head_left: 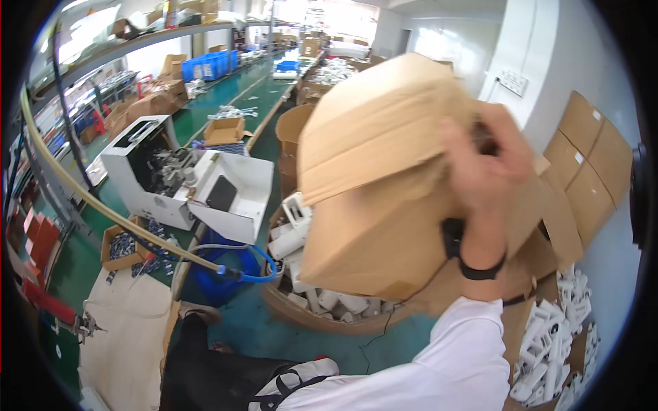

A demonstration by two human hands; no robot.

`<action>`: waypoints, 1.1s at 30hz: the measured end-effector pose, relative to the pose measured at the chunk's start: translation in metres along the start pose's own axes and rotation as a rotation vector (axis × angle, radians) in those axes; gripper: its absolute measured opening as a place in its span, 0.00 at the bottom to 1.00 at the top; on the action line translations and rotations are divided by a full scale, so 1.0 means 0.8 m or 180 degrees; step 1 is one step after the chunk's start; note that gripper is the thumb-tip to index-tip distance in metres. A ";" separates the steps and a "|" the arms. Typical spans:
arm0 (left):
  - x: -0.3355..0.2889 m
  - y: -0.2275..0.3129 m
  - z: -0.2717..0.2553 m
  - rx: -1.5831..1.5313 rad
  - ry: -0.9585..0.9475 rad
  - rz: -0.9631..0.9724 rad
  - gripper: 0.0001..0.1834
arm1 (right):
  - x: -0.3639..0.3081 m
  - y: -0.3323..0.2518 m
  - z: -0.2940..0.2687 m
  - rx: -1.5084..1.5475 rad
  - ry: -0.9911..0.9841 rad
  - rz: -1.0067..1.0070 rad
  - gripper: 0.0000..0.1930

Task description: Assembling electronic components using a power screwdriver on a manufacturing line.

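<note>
My right hand (488, 163), in a white sleeve with a black wristband, grips the right side of a large brown cardboard box (370, 171). The box is held up and tilted, its flaps blurred. It hangs above a wide brown container (301, 314) filled with several white plastic parts (293, 222). My left hand does not show; it may be behind the box.
A white machine (205, 185) stands on the left, with a blue hose (259, 275) and a beige tube below it. A small carton of parts (120, 246) sits on the green floor. More white parts (555, 342) lie lower right. Flat cardboard sheets (589, 157) lean on the wall.
</note>
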State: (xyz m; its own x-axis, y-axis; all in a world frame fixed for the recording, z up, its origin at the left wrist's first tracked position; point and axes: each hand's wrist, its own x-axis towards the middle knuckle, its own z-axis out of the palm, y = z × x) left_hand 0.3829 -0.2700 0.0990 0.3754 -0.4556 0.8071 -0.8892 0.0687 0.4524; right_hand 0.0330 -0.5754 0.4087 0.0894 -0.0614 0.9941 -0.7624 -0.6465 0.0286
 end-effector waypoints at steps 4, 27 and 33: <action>0.084 0.091 0.102 -0.2253 -0.1483 0.0542 0.26 | -0.022 -0.024 -0.001 -0.0317 -0.0048 -0.0961 0.11; 0.303 0.259 0.215 -0.1568 -0.2213 0.2335 0.29 | -0.540 -0.140 -0.145 0.0708 0.0900 0.6205 0.13; 0.277 0.306 0.195 -0.2073 -0.1657 0.3287 0.09 | -0.553 -0.114 -0.091 0.1835 -0.0031 0.6254 0.22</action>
State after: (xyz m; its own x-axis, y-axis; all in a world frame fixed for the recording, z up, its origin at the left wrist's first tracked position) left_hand 0.2076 -0.4928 0.3297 -0.6659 -0.2121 0.7153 -0.3619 0.9302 -0.0611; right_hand 0.0161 -0.4340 -0.0259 -0.4238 -0.8318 -0.3585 0.4296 0.1639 -0.8880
